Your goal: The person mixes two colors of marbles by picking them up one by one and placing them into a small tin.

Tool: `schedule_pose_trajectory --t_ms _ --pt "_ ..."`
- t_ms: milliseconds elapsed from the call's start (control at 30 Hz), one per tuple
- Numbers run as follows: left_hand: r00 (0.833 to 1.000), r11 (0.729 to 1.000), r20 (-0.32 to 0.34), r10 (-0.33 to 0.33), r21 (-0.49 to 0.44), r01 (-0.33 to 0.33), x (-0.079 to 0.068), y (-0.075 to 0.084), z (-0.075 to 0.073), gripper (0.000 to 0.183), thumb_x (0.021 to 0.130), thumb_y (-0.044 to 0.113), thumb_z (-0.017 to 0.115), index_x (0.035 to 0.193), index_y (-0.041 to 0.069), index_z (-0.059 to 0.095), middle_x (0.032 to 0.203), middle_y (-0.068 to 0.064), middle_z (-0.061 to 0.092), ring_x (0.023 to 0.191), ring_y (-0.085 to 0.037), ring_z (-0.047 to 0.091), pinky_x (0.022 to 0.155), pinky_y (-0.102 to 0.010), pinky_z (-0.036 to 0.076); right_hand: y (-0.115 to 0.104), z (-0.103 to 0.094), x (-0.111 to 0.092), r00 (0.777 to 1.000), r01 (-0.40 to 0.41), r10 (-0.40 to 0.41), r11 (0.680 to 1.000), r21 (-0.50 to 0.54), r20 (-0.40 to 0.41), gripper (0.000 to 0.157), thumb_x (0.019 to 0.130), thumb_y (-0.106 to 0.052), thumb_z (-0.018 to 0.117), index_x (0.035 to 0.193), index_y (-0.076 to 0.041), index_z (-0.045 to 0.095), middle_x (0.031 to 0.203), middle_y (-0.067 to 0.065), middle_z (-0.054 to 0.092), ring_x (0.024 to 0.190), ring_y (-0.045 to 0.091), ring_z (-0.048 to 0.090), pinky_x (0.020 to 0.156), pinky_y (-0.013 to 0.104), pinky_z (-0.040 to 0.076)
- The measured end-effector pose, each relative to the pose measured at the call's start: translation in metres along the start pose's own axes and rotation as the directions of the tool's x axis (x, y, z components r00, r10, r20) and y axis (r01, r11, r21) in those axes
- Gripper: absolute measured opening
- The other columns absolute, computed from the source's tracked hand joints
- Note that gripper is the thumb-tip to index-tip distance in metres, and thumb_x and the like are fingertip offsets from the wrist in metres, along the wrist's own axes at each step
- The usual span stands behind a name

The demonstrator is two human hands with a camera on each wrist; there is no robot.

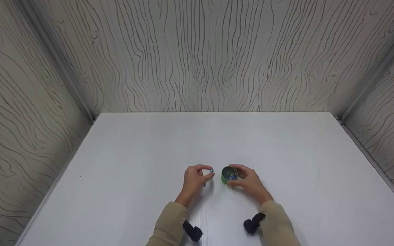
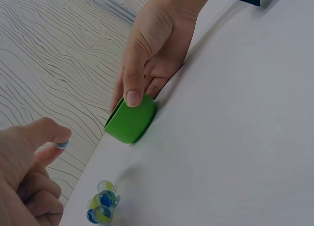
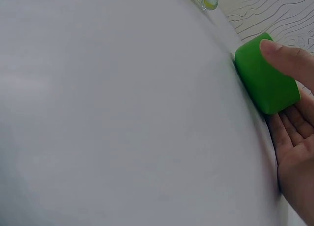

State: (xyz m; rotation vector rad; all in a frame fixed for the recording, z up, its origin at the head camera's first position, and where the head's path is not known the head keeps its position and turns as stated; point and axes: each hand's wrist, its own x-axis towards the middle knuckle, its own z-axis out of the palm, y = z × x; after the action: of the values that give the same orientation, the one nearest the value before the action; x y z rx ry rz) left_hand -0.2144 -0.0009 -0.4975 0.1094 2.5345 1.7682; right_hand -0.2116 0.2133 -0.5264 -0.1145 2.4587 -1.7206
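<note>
A white table (image 1: 132, 147) spans the head view's lower half, with the right hand (image 1: 250, 181) and left hand (image 1: 193, 179) at lower centre, the right's fingers clamped round a green cup (image 2: 131, 122), marbles (image 2: 102, 201) clustered lower left in the left wrist view, the left's fingers pinching a single marble (image 2: 62, 144).

a green cup (image 2: 131, 122) sits near clustered glass marbles (image 2: 105, 199).

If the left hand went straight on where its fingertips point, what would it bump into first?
Probably the green cup in the right hand: in the head view, the left hand points toward it, though height is hard to judge.
</note>
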Motion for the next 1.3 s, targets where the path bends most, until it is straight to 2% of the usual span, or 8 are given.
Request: schedule_pose_trajectory --t_ms 167,433,767,967,1300 --pt "1.0 1.0 -0.001 0.017 0.001 -0.017 -0.001 0.003 0.001 0.017 0.078 0.011 0.075 0.094 0.005 0.075 0.052 0.008 0.037 0.048 -0.007 0.033 0.047 -0.018 0.026 0.0 0.0 0.0 1.0 0.014 -0.014 1.0 -0.021 -0.005 0.066 0.075 -0.016 0.081 0.133 0.0 0.053 0.136 0.022 0.056 0.131 0.038 0.051 0.111 0.048 0.037" --pt "1.0 0.999 -0.001 0.005 0.04 -0.005 -0.001 0.006 0.006 0.016 0.078 0.013 0.076 0.093 0.008 0.075 0.058 0.007 0.037 0.055 -0.008 0.035 0.052 -0.018 0.028 -0.001 0.0 0.001 1.0 0.011 -0.011 1.0 -0.005 0.001 0.066 0.076 -0.018 0.081 0.134 -0.002 0.053 0.137 0.021 0.055 0.133 0.037 0.05 0.112 0.049 0.036" --pt "0.999 0.997 -0.003 0.044 0.066 -0.044 0.0 0.007 0.012 0.016 0.077 0.012 0.077 0.092 0.006 0.076 0.057 0.008 0.034 0.055 -0.007 0.032 0.051 -0.017 0.025 -0.002 -0.002 0.0 0.999 0.023 -0.024 0.999 0.025 0.03 0.068 0.078 -0.017 0.079 0.136 0.001 0.049 0.14 0.024 0.05 0.133 0.039 0.048 0.111 0.047 0.037" --pt "0.999 0.997 0.013 0.032 0.074 -0.033 0.0 0.009 0.016 0.015 0.077 0.012 0.077 0.091 0.008 0.076 0.059 0.007 0.036 0.058 -0.008 0.035 0.054 -0.018 0.027 -0.002 -0.001 0.0 1.0 -0.013 0.013 1.0 0.019 0.003 0.066 0.076 -0.014 0.08 0.135 -0.001 0.051 0.14 0.021 0.052 0.134 0.037 0.049 0.111 0.045 0.038" --pt "0.998 0.996 0.027 0.057 0.074 -0.059 -0.002 0.009 0.022 0.015 0.078 0.012 0.076 0.092 0.007 0.076 0.06 0.007 0.036 0.057 -0.006 0.034 0.054 -0.018 0.028 0.0 0.0 0.001 1.0 0.001 -0.001 1.0 0.001 -0.012 0.062 0.077 -0.01 0.078 0.132 -0.001 0.054 0.138 0.022 0.054 0.133 0.038 0.049 0.11 0.046 0.039"
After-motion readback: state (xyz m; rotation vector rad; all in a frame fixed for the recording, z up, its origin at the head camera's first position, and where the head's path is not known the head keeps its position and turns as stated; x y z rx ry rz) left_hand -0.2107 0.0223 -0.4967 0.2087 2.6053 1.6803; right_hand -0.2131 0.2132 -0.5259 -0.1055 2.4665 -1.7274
